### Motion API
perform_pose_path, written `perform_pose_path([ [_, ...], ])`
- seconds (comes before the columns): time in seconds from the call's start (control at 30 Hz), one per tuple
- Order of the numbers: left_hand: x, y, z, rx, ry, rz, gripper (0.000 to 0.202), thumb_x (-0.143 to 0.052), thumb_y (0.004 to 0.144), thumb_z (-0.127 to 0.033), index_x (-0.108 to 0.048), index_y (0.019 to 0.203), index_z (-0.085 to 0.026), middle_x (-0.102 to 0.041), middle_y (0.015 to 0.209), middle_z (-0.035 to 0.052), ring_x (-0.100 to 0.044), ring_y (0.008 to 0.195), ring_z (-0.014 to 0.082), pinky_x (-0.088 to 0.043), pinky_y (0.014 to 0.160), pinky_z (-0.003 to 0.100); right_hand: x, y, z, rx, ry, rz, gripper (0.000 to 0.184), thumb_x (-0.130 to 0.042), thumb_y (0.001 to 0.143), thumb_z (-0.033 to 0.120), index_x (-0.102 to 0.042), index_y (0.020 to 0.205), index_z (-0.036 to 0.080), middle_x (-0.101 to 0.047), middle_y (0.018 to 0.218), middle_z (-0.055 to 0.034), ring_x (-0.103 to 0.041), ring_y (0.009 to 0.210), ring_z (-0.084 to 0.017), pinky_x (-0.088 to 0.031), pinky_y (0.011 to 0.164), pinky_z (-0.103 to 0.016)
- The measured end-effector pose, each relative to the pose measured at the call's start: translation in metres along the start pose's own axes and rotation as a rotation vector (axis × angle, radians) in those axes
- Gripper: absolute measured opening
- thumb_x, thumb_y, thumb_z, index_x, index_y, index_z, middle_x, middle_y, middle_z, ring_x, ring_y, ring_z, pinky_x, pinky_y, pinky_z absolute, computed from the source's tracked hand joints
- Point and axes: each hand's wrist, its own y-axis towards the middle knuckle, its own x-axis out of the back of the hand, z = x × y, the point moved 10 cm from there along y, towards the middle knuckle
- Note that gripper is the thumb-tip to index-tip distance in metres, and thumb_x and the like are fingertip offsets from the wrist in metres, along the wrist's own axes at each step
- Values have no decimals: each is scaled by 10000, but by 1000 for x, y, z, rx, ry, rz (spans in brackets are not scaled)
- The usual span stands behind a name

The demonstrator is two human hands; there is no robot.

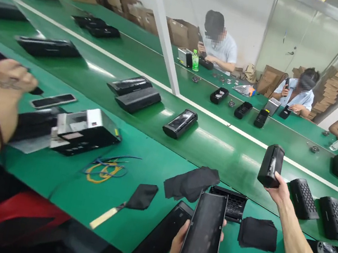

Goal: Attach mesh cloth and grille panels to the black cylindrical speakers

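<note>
My right grip [276, 188] is closed around a black speaker housing [270, 165], upright, up and to the right of my left grip [179, 248]. The left grip clamps a flat black panel [204, 233] by its left edge, long axis pointing away from me toward a grille shell [235, 204] just beyond on the green desk [156, 159]

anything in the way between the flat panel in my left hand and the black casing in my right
Nothing visible. The left hand holds the flat panel and the right hand the black casing; only a grille part lies on the belt below the gap.
</note>
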Motion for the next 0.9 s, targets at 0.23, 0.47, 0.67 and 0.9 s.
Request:
perform_pose_path([
  [0.23,-25,43,8,84,88,113,955,-709,819,-768,-537,1522,-145,-741,1303,180,-740,1126,342,-562,977,430,37,-167,36,246,-31,264,1116,-354,699,1073,-580,1495,325,-613,1523,-157,-631,1293,-440,-514,980,-681],
  [0.47,-22,54,32,23,149,58,877,-896,709,-594,-655,1419,-140,-755,1332,149,-713,1216,331,-530,1061,430,51,-255,-10,158,-301,225,999,-458,841,904,-448,1641,306,-586,1566,-165,-673,1254,-462,-535,1000,-680],
  [0.67,-28,54,49,36,261,103,832,-921,718,-538,-682,1397,-121,-777,1276,180,-753,1131,342,-561,980,412,34,-284,32,300,-925,111,1059,-785,838,621,-287,1714,293,-463,1676,-107,-513,1475,-409,-521,1121,-523],
  [0.9,-41,63,48,-46,290,62,650,-973,663,-430,-766,1227,-183,-816,1058,80,-764,946,233,-563,877,311,-10,-298,21,455,-1295,136,948,-697,903,574,-276,1709,308,-480,1606,-139,-532,1441,-391,-495,1132,-563],
])
